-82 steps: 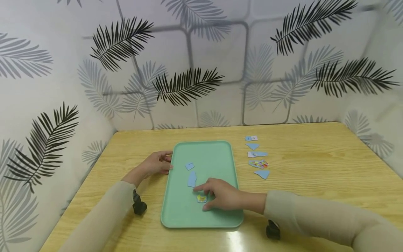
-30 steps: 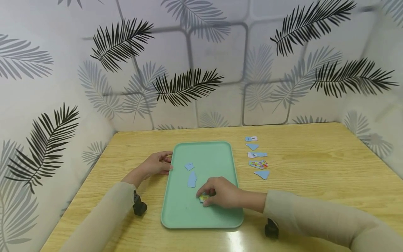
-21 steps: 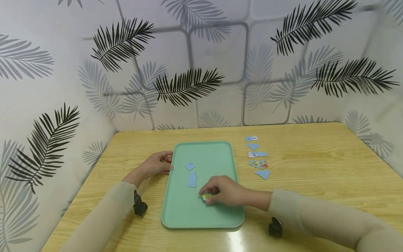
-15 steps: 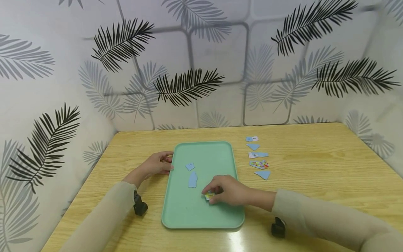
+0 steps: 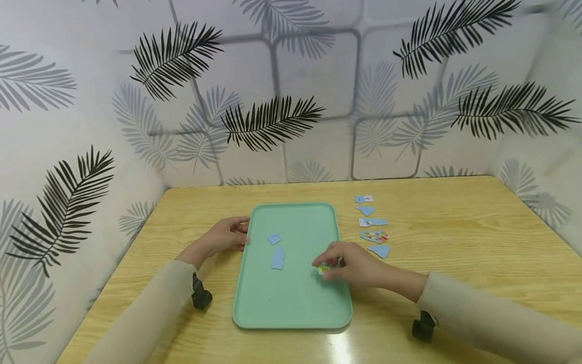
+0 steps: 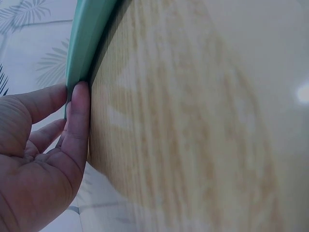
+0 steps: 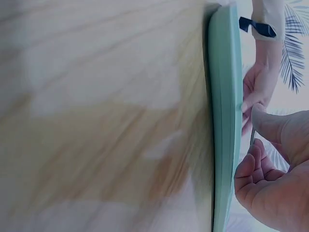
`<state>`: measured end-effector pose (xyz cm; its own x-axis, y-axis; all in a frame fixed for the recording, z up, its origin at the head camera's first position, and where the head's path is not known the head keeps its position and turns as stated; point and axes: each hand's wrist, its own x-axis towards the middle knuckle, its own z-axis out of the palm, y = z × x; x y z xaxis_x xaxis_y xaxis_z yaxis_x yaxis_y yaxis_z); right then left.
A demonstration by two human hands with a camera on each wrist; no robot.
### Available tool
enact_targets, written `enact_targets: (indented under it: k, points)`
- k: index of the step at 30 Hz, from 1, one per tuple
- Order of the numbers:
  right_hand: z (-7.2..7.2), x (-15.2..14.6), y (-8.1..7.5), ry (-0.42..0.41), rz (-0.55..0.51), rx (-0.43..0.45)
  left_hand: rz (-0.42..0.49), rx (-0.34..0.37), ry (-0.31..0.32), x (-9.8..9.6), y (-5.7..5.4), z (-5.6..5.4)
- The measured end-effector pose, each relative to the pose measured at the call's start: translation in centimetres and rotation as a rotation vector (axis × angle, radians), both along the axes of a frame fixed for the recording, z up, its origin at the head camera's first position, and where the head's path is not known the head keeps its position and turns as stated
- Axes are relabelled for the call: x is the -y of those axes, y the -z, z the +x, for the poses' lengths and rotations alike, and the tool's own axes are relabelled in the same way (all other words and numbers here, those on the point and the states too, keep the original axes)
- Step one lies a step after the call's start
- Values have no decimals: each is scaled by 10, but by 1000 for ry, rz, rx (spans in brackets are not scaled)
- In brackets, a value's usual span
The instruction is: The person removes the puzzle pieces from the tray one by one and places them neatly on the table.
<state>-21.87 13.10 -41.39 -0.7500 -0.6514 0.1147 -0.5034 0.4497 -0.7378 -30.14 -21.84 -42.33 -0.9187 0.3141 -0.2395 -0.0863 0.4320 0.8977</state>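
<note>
My right hand (image 5: 352, 263) pinches a small puzzle piece (image 5: 323, 268) with a yellow print over the right part of the green tray (image 5: 291, 311). Edge-on, that thin piece (image 7: 253, 136) shows between thumb and fingers in the right wrist view. Two plain light-blue pieces lie on the tray: a small squarish piece (image 5: 274, 238) and a longer piece (image 5: 278, 258) below it. At the tray's left edge my left hand (image 5: 226, 234) grips the rim; in the left wrist view the thumb and a finger (image 6: 78, 118) touch the green rim (image 6: 87, 43).
Right of the tray, a column of several flat pieces lies on the wooden table (image 5: 454, 227): a blue-and-white piece (image 5: 364, 199), a multicoloured piece (image 5: 374, 236) and a blue triangle (image 5: 379, 251) among them. A leaf-patterned wall (image 5: 313, 151) stands behind the table.
My right hand first pointed near the yellow-printed puzzle piece, then took hold of it and carried it right and away from me. My left hand and the other pieces stay put.
</note>
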Motion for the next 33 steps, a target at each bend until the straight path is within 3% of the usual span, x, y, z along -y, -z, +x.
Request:
enact_targets:
  k: [11,22,33]
  points:
    - [-2,-35,-1,74,-14,7,-15,3,-10,0,0,0]
    - [-3,-71,4,67,1,-8,0,11,-10,-1,0,1]
    - [-4,-100,9,74,1,52,-9,8,-10,-2,-1,1]
